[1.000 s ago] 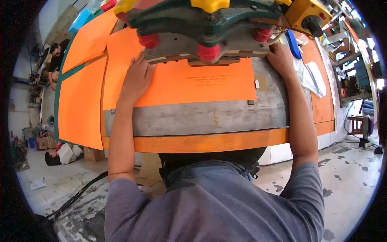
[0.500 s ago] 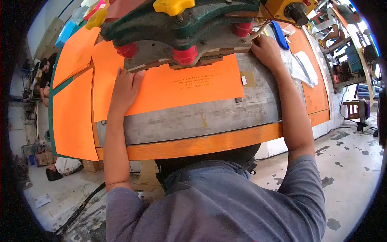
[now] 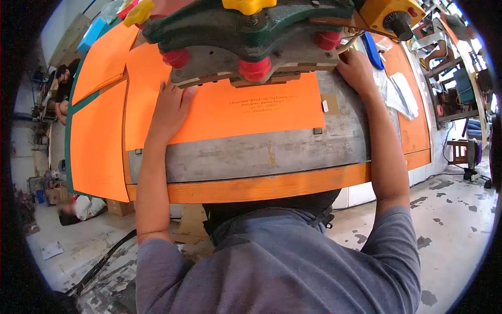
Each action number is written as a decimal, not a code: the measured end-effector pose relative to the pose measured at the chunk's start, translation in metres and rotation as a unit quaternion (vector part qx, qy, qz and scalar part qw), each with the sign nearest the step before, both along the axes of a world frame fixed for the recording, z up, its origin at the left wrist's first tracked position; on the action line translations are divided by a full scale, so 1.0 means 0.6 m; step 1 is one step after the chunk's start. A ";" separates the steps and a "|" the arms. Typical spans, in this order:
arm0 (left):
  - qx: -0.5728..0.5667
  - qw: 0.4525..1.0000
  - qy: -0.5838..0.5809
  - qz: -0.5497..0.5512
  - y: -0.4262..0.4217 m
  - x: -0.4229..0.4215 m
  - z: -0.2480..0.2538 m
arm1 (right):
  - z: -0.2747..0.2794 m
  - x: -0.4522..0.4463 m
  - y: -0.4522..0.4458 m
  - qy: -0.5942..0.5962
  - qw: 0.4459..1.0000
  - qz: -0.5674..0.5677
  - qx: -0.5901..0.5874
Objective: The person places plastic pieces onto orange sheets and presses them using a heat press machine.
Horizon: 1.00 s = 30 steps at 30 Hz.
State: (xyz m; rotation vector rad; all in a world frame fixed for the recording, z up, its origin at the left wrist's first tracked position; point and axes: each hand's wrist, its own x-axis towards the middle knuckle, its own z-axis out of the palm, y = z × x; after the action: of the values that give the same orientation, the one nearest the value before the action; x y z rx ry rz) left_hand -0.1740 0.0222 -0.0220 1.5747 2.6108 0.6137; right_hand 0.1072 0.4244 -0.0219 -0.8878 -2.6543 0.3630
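Observation:
My left hand rests with fingers stretched out on the left part of a bright orange printed sheet. That sheet lies on a grey metal plate, its far part hidden under the head of a stamping press. Several dark lines of text show on the sheet just in front of the press head. At the right end of the press head is my right hand, its fingers curled beside a pale cable or rod. What they grip is partly hidden.
Stacked orange sheets lie on the left. A yellow control box with a black knob, a blue tool and white crumpled plastic are at the right. An orange wooden edge runs along the front. Other people are at the far left.
The view has shifted slightly, so the press and sheets appear a little farther right. Both hands keep the same places relative to the sheet and press.

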 end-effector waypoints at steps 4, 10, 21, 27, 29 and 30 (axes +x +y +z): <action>-0.032 0.999 -0.013 0.010 -0.001 0.001 0.005 | 0.002 0.001 -0.002 -0.004 1.000 -0.007 -0.007; -0.018 1.000 -0.012 0.006 0.001 0.002 0.005 | -0.009 0.001 0.005 0.006 1.000 0.003 0.012; 0.030 0.998 0.045 -0.019 0.000 -0.003 -0.006 | -0.012 0.004 0.007 0.021 0.999 0.018 0.029; -0.008 1.000 -0.006 0.006 0.001 0.006 0.007 | -0.016 0.003 0.009 0.026 0.999 0.016 0.033; -0.005 1.000 -0.006 0.007 0.001 0.007 0.007 | -0.019 0.003 0.011 0.026 0.999 0.018 0.032; -0.011 1.000 -0.004 0.008 0.001 0.005 0.006 | -0.017 0.003 0.011 0.027 0.999 0.019 0.029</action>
State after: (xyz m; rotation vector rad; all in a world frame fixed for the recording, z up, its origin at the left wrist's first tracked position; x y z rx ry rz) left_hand -0.1710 0.0226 -0.0183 1.5438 2.6177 0.5878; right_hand 0.1093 0.4309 -0.0323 -0.7997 -2.6212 0.3128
